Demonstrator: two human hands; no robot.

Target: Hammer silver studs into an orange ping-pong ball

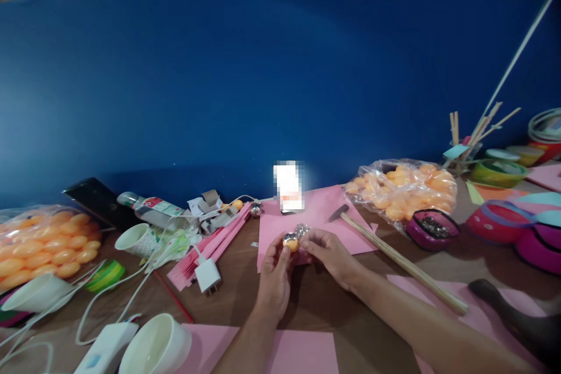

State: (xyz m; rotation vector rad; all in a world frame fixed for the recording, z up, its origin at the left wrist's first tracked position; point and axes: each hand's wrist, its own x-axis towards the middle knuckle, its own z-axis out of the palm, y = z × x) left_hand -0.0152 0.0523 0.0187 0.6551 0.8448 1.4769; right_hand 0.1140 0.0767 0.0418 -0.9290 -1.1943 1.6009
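Observation:
My left hand (276, 280) is closed around a small orange ball (291, 243) whose top is covered with shiny silver studs. Close against the ball's right side, the fingertips of my right hand (331, 254) are pinched together. Whatever they hold, if anything, is too small to make out. Just behind the ball lies a heap of shiny metal studs (302, 229) on a pink sheet (324, 210). A hammer (394, 257) with a wooden handle rests to the right, its head on that sheet. Farther back stands a bright, blurred-out phone-like screen (288, 184).
Bags of orange balls stand left (52, 245) and right (407, 187). A purple bowl of studs (433, 229) is right of the hammer. On the left are a white charger (207, 274), cables, folded pink paper strips (219, 239), paper cups (155, 343) and a bottle (153, 207). A blue partition (263, 70) rises behind.

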